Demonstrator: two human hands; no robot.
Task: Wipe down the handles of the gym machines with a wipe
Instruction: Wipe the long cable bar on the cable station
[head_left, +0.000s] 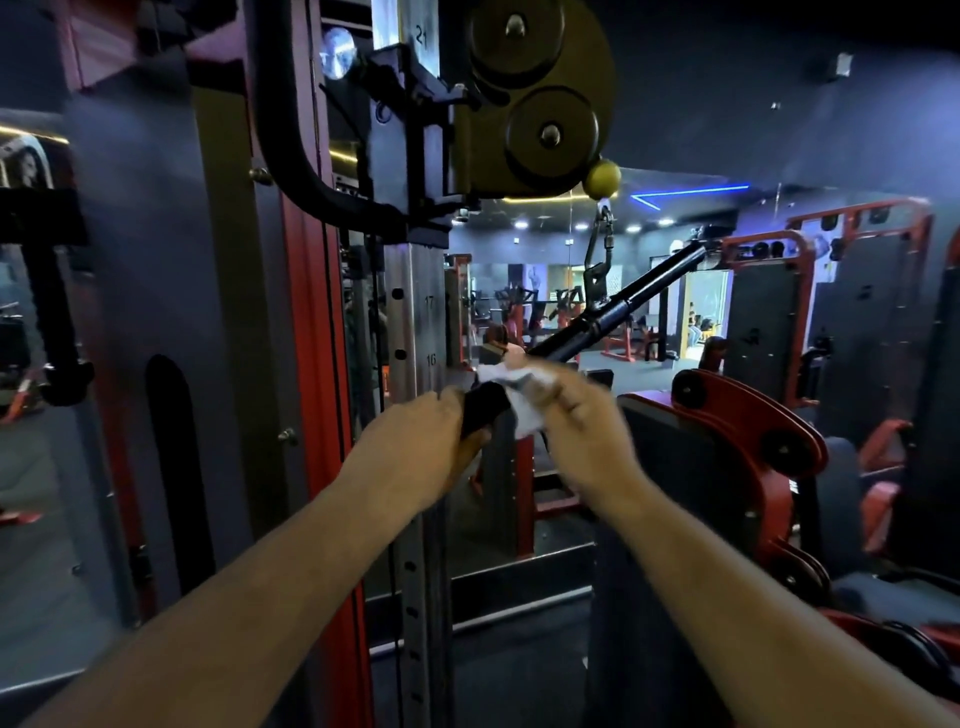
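Observation:
A black straight bar handle (618, 312) hangs from a cable clip (597, 260) and slants down toward me from the upper right. My left hand (415, 447) grips the bar's near black rubber end (480, 410). My right hand (582, 421) holds a white wipe (511, 387) wrapped round the bar just above the left hand. The right hand is blurred. Part of the bar is hidden under the wipe and both hands.
The cable machine's pulley housing (530, 98) hangs overhead, with its numbered steel upright (415, 322) and red frame (306, 312) right behind my hands. A red and black plate-loaded machine (748, 431) stands close on the right. More gym machines (519, 312) fill the room beyond.

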